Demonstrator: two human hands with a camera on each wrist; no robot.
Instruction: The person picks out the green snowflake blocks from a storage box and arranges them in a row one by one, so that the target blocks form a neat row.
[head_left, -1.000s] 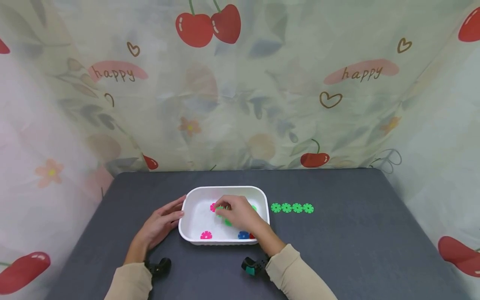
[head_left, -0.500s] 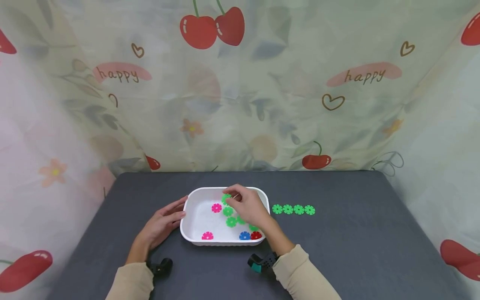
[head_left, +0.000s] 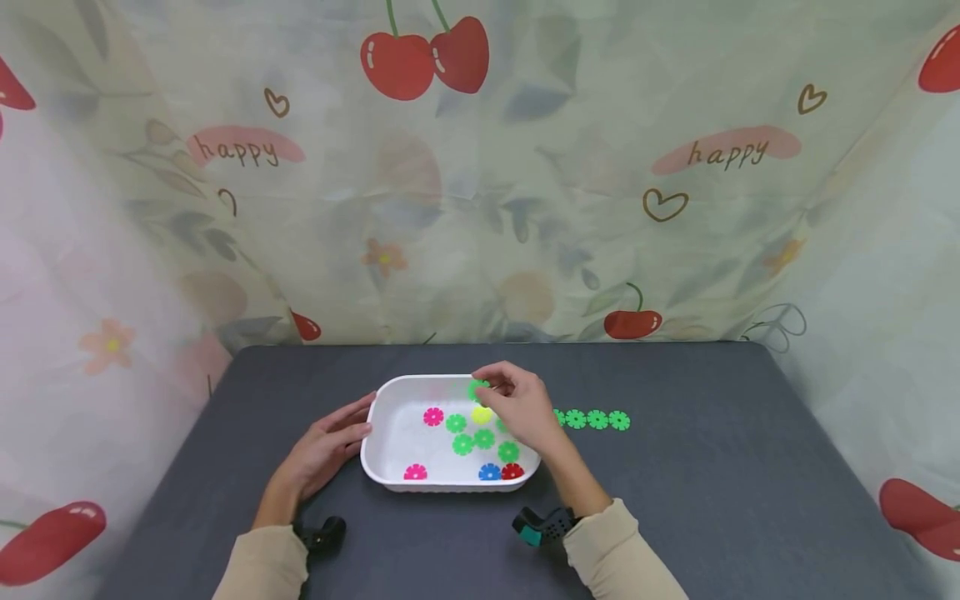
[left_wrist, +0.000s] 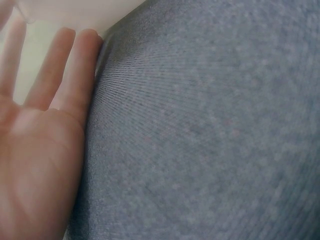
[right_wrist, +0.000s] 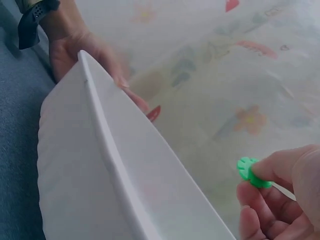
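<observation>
A white tray point(head_left: 450, 486) holds several notched plastic discs. My right hand point(head_left: 519, 407) is raised over the tray's back right part and pinches a green notched disc point(right_wrist: 245, 167) between thumb and fingers. My left hand point(head_left: 318, 454) rests against the tray's left end with fingers extended; in the left wrist view its fingertips point(left_wrist: 89, 37) meet the tray wall. Inside the tray lie green discs point(head_left: 462, 444), two pink discs point(head_left: 432, 417), a yellow disc point(head_left: 481, 415), a blue disc point(head_left: 490, 472) and a red disc point(head_left: 512, 472). My right hand hides part of the contents.
Right of the tray, a straight row of green discs point(head_left: 597, 419) lies on the dark grey table point(head_left: 697, 492), its left end partly covered by my right hand. A patterned curtain point(head_left: 480, 208) hangs behind the table and along both sides.
My right hand has lifted a green disc from the tray's middle and carried it right and back, uncovering the yellow disc and other green discs. The left hand stays at the tray.
</observation>
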